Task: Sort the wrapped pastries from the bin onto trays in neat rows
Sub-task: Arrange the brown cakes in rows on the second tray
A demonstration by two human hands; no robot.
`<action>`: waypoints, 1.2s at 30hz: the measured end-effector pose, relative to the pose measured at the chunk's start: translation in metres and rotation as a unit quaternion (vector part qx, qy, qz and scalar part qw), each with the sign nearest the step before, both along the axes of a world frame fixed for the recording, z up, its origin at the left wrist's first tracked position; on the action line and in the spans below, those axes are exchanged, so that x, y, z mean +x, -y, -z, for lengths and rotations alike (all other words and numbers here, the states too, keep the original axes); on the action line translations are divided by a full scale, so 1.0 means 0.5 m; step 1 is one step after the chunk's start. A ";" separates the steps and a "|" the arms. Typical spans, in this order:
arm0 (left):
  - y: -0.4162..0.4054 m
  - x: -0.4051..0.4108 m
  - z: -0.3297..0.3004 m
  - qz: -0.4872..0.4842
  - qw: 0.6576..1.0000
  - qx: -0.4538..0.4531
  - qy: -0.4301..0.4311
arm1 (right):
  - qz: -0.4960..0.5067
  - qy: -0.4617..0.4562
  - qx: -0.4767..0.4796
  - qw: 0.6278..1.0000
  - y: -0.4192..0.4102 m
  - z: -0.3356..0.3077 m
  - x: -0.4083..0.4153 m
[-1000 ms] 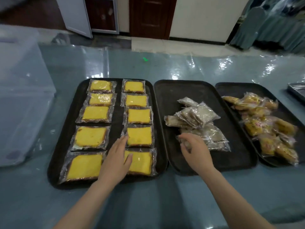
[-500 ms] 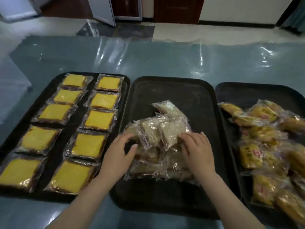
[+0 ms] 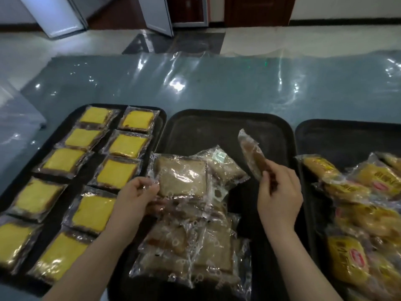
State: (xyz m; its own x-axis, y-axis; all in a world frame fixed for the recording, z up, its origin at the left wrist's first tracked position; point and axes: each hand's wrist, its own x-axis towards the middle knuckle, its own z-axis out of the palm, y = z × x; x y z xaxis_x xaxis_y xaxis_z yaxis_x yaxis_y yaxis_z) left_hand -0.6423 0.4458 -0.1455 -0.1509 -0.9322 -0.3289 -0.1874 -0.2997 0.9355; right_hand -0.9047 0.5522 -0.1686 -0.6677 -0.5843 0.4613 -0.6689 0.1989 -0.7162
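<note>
While a heap of brown wrapped pastries [image 3: 191, 246] lay at the near end of the middle black tray [image 3: 227, 127], the left hand [image 3: 135, 197] pinched the wrapper edge of the top brown pastry [image 3: 182, 177] on that heap, fingers curled around the plastic. Just to its right, the right hand [image 3: 280, 192] held another brown wrapped pastry [image 3: 251, 155] lifted above the tray, gripped at its lower end and tilted up and away. Yellow cake slices [image 3: 93, 177] sat in two neat rows on the left tray [image 3: 160, 118], orange-yellow packets [image 3: 358, 203] were piled on the right tray [image 3: 347, 135], and a shiny blue-green tabletop [image 3: 217, 83] stretched beyond.
</note>
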 end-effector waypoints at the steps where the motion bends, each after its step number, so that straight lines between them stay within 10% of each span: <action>1: 0.016 -0.004 0.003 -0.009 1.000 0.004 -0.012 | 0.009 -0.009 -0.001 1.000 0.022 -0.001 -0.012; 15: 0.297 -0.193 0.069 -0.005 0.999 0.002 0.049 | -0.099 -0.105 0.348 0.926 0.203 0.132 -0.128; 18: 0.323 -0.231 0.081 0.050 0.971 -0.125 0.195 | -0.081 -0.109 0.382 0.914 0.216 0.140 -0.134; 22: 0.299 -0.274 0.106 0.222 0.856 -0.319 0.342 | -0.087 -0.137 0.394 0.905 0.229 0.140 -0.148; 25: 0.285 -0.297 0.126 0.355 0.826 -0.287 0.331 | -0.123 -0.158 0.319 0.926 0.236 0.134 -0.151; 31: 0.313 -0.325 0.123 0.407 0.798 -0.248 0.370 | -0.147 -0.135 0.328 0.923 0.242 0.143 -0.157; 36: 0.306 -0.317 0.098 0.367 0.850 -0.241 0.291 | -0.147 -0.101 0.299 0.937 0.242 0.143 -0.163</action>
